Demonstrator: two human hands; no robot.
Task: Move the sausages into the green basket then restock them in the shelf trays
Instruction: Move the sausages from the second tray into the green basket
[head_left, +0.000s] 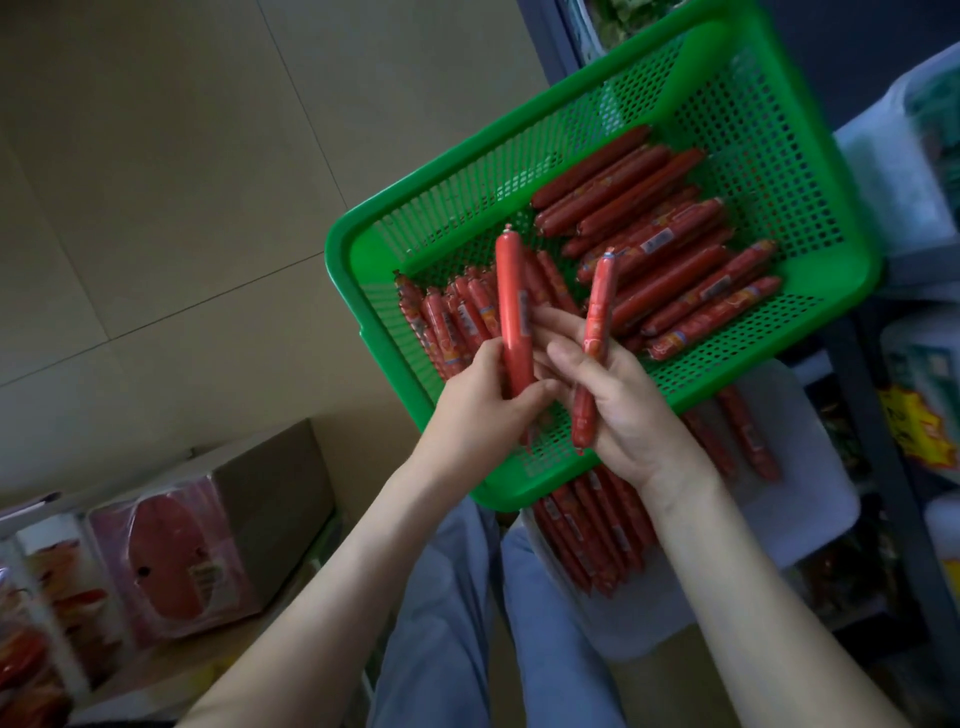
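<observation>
A green perforated basket (769, 130) sits tilted at upper right, with several red sausages (670, 260) lying in it, long ones on the right and shorter ones (457, 317) on the left. Over the basket's near edge, my left hand (483, 400) grips a thick red sausage (511, 312) upright. Beside it my right hand (623, 410) holds a thinner red sausage (595, 332), also upright. Below the basket a white shelf tray (810, 467) holds several more sausages (597, 535).
Shelving with packaged goods (924, 171) and a yellow price tag (919, 431) runs down the right side. At lower left stand a cardboard box (280, 499) and wrapped red meat packs (171, 561). My trouser legs (467, 623) fill the bottom centre. Tiled floor lies to the upper left.
</observation>
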